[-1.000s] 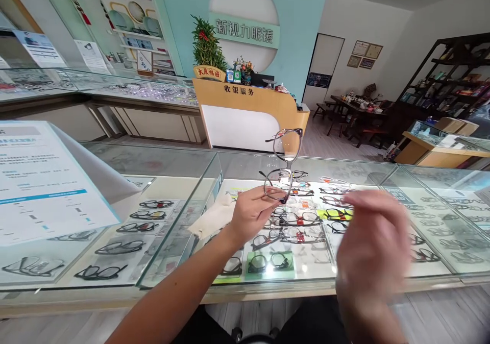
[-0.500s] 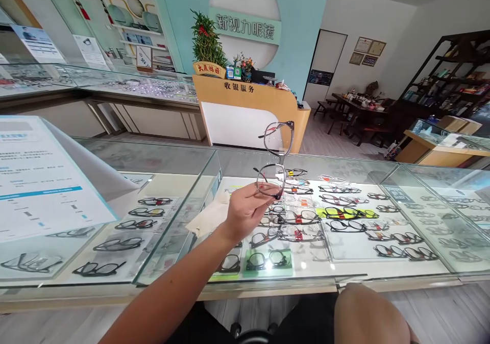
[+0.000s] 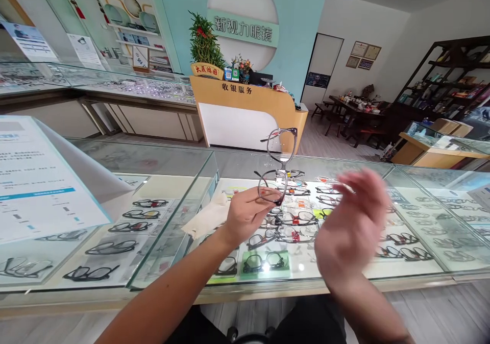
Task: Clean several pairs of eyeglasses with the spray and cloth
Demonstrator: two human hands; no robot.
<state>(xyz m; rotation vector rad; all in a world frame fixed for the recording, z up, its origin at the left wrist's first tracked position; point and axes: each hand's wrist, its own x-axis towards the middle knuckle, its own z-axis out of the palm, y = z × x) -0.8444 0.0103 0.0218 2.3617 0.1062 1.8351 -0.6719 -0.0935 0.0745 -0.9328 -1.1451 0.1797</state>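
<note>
My left hand [image 3: 245,214] pinches the lower lens rim of a dark-framed pair of glasses [image 3: 281,150], holding it upright above the glass display counter [image 3: 172,175]. My right hand [image 3: 350,231] hovers to the right of the glasses, blurred by motion, fingers spread and holding nothing. Under the counter glass lie several rows of spectacle frames [image 3: 294,219] on white, green and yellow trays. A pale cloth [image 3: 206,216] rests beside my left wrist.
A printed notice stand [image 3: 42,180] sits on the counter at the left. Beyond the counter stands a wooden cashier desk [image 3: 248,112] with a plant [image 3: 204,45]. More glass cases run along the left wall and at the right. Dark shelves and a table fill the far right.
My right hand dropped to the bottom edge half a second ago and has come back up beside the glasses. My left hand and the glasses stayed nearly where they were.
</note>
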